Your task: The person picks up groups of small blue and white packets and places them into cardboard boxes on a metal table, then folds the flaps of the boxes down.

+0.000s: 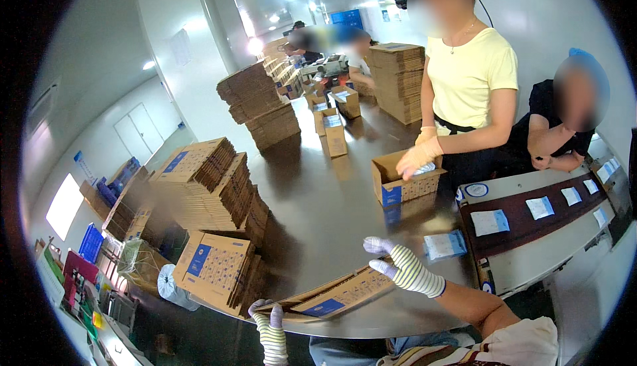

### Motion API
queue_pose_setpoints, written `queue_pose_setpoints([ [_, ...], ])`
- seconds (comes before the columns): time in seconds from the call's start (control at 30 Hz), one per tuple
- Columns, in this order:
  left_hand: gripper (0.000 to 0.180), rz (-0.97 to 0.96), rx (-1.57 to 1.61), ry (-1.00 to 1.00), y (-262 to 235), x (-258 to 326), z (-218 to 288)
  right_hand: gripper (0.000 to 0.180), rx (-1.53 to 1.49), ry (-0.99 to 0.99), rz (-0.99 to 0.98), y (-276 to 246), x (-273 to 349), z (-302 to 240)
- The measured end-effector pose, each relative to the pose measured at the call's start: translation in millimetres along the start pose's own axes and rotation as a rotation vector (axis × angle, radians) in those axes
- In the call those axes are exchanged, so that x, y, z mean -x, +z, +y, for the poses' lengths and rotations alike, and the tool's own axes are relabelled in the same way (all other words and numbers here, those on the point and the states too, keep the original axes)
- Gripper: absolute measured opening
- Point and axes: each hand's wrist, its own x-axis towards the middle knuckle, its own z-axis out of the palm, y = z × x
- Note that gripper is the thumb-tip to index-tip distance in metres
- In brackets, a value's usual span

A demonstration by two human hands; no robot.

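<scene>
A partly flattened brown cardboard box [355,293] with a blue printed patch stands on the near edge of the metal table, a narrow gap between its long walls. My left hand [271,326], in a striped knit glove, grips its left end between thumb and fingers. At the box's right end my right hand [410,270], gloved alike, is open with fingers apart; whether it touches the cardboard I cannot tell. To the right of that hand a white and blue pouch [445,245] lies on the table beside the conveyor.
Stacks of flattened boxes [199,193] stand left. Across the metal table [312,193], a co-worker in yellow reaches gloved hands into an open box [410,183]. A conveyor belt [517,233] carries several pouches at right, with another person beside it. Farther back are more boxes [334,137].
</scene>
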Motion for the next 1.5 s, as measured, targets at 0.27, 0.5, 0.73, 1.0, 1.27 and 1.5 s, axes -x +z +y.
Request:
queue_pose_setpoints([
  [0.27, 0.041, 0.111, -0.081, -0.037, -15, -10, -18, 0.053, 0.160, 0.060, -0.113, 20, 3, 21],
  [0.5, 0.036, 0.235, 0.090, -0.023, 3, -12, -26, 0.030, -0.104, 0.098, 0.080, 26, -4, 22],
  [0.73, 0.037, 0.173, 0.047, -0.015, 15, -1, -15, 0.030, -0.024, 0.083, -0.007, 14, 5, 39],
  [1.0, 0.045, 0.125, 0.032, 0.047, 67, 1, -40, 0.034, -0.398, 0.302, 0.529, -225, 21, 33],
  [1.27, 0.041, 0.325, -0.107, 0.077, 37, -9, -49, 0.037, -0.210, 0.205, -0.016, -76, 22, 117],
  [1.5, 0.045, 0.236, -0.089, 0.021, 25, -16, -30, 0.025, 0.094, 0.311, 0.240, 19, -17, 88],
])
